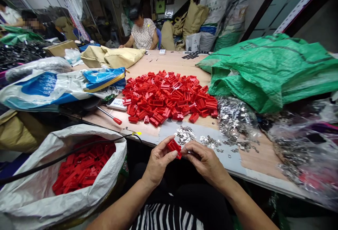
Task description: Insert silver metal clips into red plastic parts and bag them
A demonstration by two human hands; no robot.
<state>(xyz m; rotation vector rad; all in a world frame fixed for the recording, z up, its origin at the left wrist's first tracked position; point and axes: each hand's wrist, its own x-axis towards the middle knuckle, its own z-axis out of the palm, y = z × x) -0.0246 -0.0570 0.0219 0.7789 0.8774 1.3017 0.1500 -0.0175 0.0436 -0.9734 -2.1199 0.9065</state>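
Note:
Between thumb and fingers, my left hand (158, 160) grips a small red plastic housing (173, 148), held just off the table's front edge. My right hand (202, 158) is pinched at the right end of that housing; whatever sits between its fingertips is too small to make out. Just beyond my hands, a little heap of flat metal pieces (185, 135) lies on a grey sheet (166, 131), with more small metal parts (210, 142) scattered to the right. Behind them spreads a large pile of similar red housings (169, 98).
At left stands a white sack (23, 205) holding red pieces. A red-handled screwdriver (116, 120) lies near a white box (117, 104). A green woven sack (274, 71) and bags of metal parts (235, 117) fill the right. A person (144, 34) sits across the table.

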